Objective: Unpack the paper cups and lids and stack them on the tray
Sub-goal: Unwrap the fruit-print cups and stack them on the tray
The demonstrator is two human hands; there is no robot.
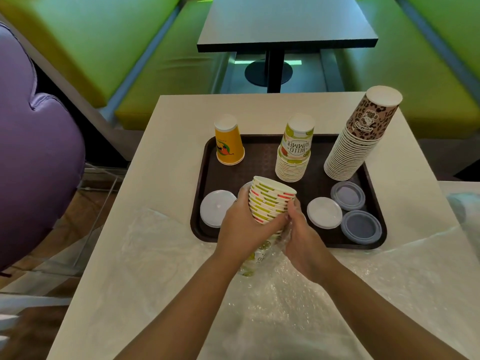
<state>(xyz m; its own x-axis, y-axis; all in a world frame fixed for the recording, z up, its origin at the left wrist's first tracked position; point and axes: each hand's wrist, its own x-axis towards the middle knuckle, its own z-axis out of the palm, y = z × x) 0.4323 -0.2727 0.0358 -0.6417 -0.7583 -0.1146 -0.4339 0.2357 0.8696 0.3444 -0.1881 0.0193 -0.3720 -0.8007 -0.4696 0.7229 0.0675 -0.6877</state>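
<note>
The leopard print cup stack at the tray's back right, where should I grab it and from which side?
Grip the leopard print cup stack low on its ribbed rims, from its open right side. It leans toward the top right, so holding only the top cup could lift that cup off alone. The tray is crowded to its left.

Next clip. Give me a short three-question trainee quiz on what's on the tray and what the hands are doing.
1. True or false: the leopard-print stack is the tallest on the tray.
2. Which cups stand at the tray's far left? A) yellow cups B) "Hello Summer" stack C) striped stack
3. What do the left hand and right hand hold between them?

Key
1. True.
2. A.
3. The striped stack, lying tilted, its lower end in a clear plastic wrap that the right hand grips; the left hand grips the stack's side.
</note>
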